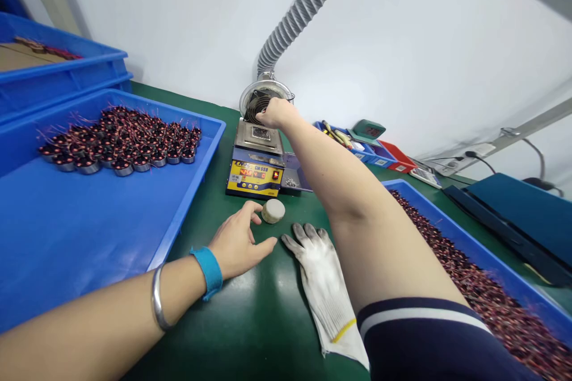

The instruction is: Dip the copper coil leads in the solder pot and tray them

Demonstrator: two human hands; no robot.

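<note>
My left hand (239, 237) rests low over the green table with its fingers apart and nothing in it. Right by its fingertips stands a small round pale tin (273, 211). My right hand (277, 113) reaches far forward, fingers curled, above a yellow and blue solder pot (255, 175) with a lit red display. What those fingers hold, if anything, is hidden behind the hand. Just behind them is the round fan intake (252, 108) of the fume duct. A white work glove (324, 277) with grey fingertips lies under my right forearm.
A blue tray (181, 220) on the left holds many small round coils with wires. Another blue tray (413, 197) on the right is full of similar parts. A purple dish (292, 165), small bins (375, 155) and a grey duct hose (308, 6) stand around the pot.
</note>
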